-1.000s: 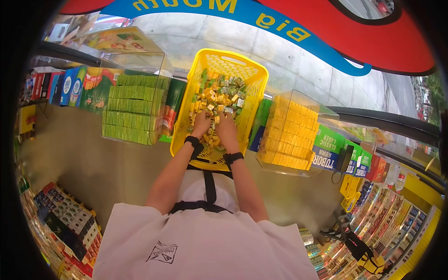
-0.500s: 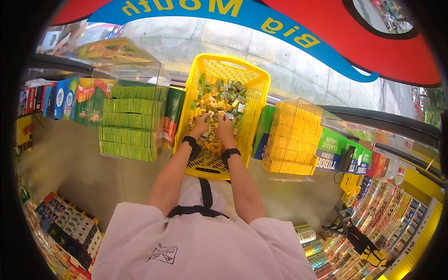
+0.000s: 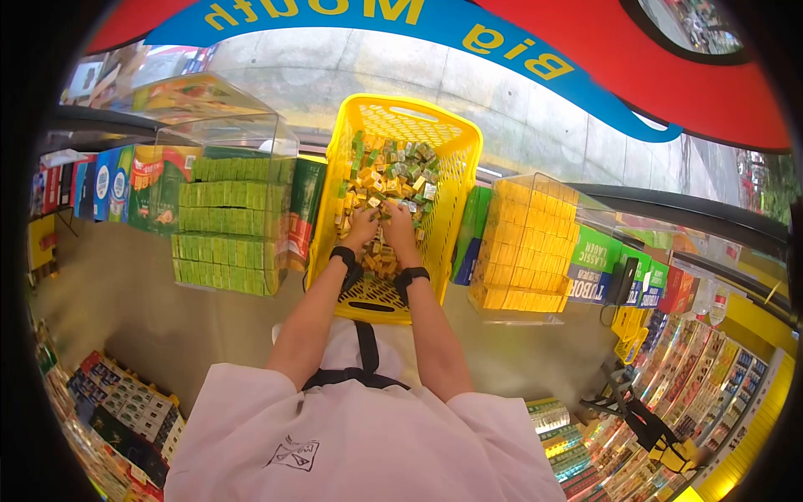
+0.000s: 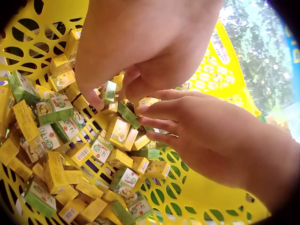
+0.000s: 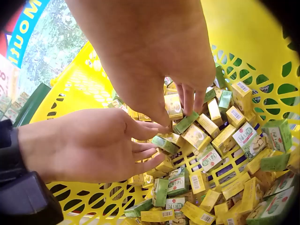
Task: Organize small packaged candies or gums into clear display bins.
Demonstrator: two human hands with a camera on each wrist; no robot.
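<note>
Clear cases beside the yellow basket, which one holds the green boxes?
The clear case on the left of the head view, stacked with green boxes; the other case holds yellow boxes.

Both grips inside the yellow basket (image 5: pixel 262 42), over its heap of small boxes (image 5: pixel 220 154).
Your right grip (image 5: pixel 154 61) hangs above the basket's middle, fingers straight, their tips touching a green box (image 5: pixel 186 123). Your left grip (image 5: pixel 89 145) lies by the basket's left wall, fingers stretched toward the middle, a black strap (image 5: pixel 23 187) around its wrist.
</note>
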